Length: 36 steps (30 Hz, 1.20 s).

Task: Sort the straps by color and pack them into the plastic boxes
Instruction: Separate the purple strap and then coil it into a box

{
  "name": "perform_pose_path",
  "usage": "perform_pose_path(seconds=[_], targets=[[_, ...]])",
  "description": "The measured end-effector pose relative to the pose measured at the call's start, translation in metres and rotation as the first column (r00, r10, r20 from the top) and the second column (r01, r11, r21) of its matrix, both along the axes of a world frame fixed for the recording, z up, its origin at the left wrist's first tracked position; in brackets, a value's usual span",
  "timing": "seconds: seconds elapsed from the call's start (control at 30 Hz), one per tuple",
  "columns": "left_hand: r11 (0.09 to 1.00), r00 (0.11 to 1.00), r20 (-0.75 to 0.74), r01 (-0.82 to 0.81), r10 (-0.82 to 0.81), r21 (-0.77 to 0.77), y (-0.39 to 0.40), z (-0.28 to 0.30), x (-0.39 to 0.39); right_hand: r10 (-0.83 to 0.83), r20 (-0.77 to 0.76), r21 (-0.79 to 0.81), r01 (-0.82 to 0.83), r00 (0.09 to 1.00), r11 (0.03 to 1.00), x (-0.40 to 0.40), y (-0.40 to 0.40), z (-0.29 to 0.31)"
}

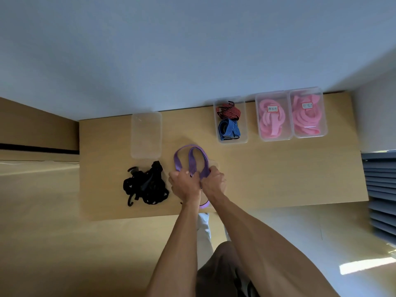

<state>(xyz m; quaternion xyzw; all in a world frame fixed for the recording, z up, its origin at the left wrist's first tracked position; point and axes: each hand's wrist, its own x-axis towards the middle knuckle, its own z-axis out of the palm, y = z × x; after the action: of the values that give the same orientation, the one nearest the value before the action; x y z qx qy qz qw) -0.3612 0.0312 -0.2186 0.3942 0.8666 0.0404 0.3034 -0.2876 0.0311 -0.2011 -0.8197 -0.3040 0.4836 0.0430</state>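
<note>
Two bare forearms reached forward from the near edge of the view over a pale wooden tabletop [278, 179]. Both hands were curled closed around one purple strap [192, 156], knuckles nearly touching: the left hand [184, 184] bunched one side of it, the right hand [213, 182] pinched the other. A short tail of the strap hung below the wrists, near the tabletop's front edge.

Beyond the hands the strap rose in two flat, woven loops, folded but not yet tidy. A clear box [212, 166] seemed to sit just under the hands, mostly hidden. Judging from this, the loops could spring open if the grip loosened, since the webbing looked stiff, and the tail could catch on the box rim.

To the left lay a tangled heap of black straps [144, 186] with hooks, which might snag each other when lifted. Behind it stood an empty clear box [146, 135].

Farther back and right, a third box [232, 122] held a red striped strap [228, 111] and a blue striped strap [228, 128] together. Two lidded, labelled boxes [291, 113] of pink straps [272, 121] stood by the wall.
</note>
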Motion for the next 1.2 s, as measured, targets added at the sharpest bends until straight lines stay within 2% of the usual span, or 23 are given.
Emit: perform_pose_path(seconds=[0.17,0.3,0.43,0.6,0.73,0.8,0.93,1.03,1.2], targets=[[0.998,0.998,0.04,-0.049,0.048,0.034,0.002,-0.004,-0.001,-0.049,-0.005,0.046,0.049,0.999,0.998,0.003,0.007,0.001],[0.979,0.984,0.08,-0.168,0.16,0.113,0.013,0.0,-0.002,-0.066,0.011,0.065,0.065,0.998,0.996,0.003,0.012,0.0],[0.989,0.987,0.09,-0.136,0.13,0.06,0.023,0.013,-0.012,-0.087,-0.007,0.084,0.088,0.996,0.993,0.001,0.014,0.009],[0.981,0.961,0.235,-0.171,0.145,0.096,0.031,0.034,-0.019,-0.104,0.025,0.186,0.098,0.994,0.978,0.0,0.013,0.025],[0.957,0.9,0.41,-0.235,0.149,0.167,0.036,0.04,-0.025,-0.116,-0.055,0.284,0.127,0.992,0.95,-0.001,0.018,0.033],[0.96,0.877,0.467,-0.214,0.107,0.181,0.036,0.039,-0.028,-0.115,-0.095,0.301,0.138,0.989,0.944,-0.001,0.02,0.033],[0.986,0.796,0.604,-0.129,0.039,0.106,0.036,0.032,-0.034,-0.099,-0.132,0.351,0.14,0.986,0.926,-0.008,0.024,0.028],[0.985,0.747,0.665,-0.132,0.022,0.115,0.034,0.031,-0.037,-0.086,-0.168,0.307,0.135,0.982,0.942,-0.012,0.025,0.021],[0.96,0.667,0.734,-0.267,0.126,0.078,0.04,0.038,-0.042,-0.117,-0.162,0.254,0.156,0.98,0.955,-0.011,0.015,0.015]])
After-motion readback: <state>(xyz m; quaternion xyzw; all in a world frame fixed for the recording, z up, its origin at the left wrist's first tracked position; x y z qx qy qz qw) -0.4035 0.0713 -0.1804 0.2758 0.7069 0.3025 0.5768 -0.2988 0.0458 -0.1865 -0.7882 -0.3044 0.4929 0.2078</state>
